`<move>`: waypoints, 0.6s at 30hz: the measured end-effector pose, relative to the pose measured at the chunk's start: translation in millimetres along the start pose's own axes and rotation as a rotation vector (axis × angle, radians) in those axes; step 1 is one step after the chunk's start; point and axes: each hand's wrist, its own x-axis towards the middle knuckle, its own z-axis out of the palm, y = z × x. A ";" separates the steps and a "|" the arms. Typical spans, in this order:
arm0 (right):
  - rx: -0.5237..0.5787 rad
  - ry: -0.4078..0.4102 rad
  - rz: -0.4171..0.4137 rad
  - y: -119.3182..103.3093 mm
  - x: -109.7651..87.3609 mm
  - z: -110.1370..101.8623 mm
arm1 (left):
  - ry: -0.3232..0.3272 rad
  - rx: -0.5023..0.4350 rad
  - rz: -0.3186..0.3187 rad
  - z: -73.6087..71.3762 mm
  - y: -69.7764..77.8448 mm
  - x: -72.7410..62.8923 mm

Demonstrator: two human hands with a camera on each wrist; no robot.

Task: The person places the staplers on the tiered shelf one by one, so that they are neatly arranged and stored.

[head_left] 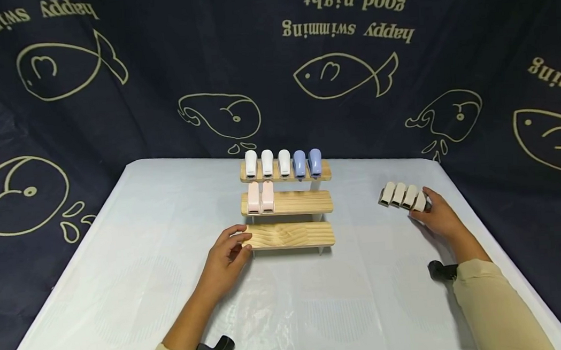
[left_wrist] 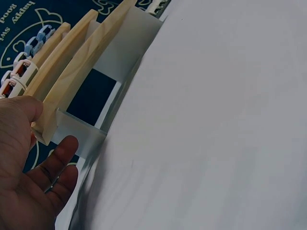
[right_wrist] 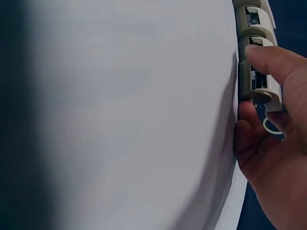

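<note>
A three-tier display rack with wooden shelves (head_left: 308,234) stands mid-table. My left hand (head_left: 225,258) is at the left end of its lowest shelf; in the left wrist view the thumb (left_wrist: 29,106) lies against the wood, a fingertip shows behind it and the other fingers are loosely bent. On the right, several cream mini staplers (head_left: 399,193) sit side by side on the table. My right hand (head_left: 437,213) grips the nearest stapler (head_left: 420,203) at the row's right end, thumb on one side and fingers on the other, as the right wrist view shows.
White staplers (head_left: 267,164) and two blue staplers (head_left: 314,163) line the top shelf. Two pink staplers (head_left: 267,198) stand at the left of the middle shelf. A pale cloth covers the table (head_left: 356,309); a dark printed curtain (head_left: 263,47) hangs behind it.
</note>
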 end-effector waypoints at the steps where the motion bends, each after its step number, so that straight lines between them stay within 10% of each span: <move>1: -0.003 0.001 -0.006 0.3 -0.1 0.3 | 0.001 0.000 0.003 0.0 0.1 0.1; 18: -0.050 0.077 0.064 1.1 -3.1 2.5 | 0.000 0.006 0.024 -0.2 -0.2 -0.4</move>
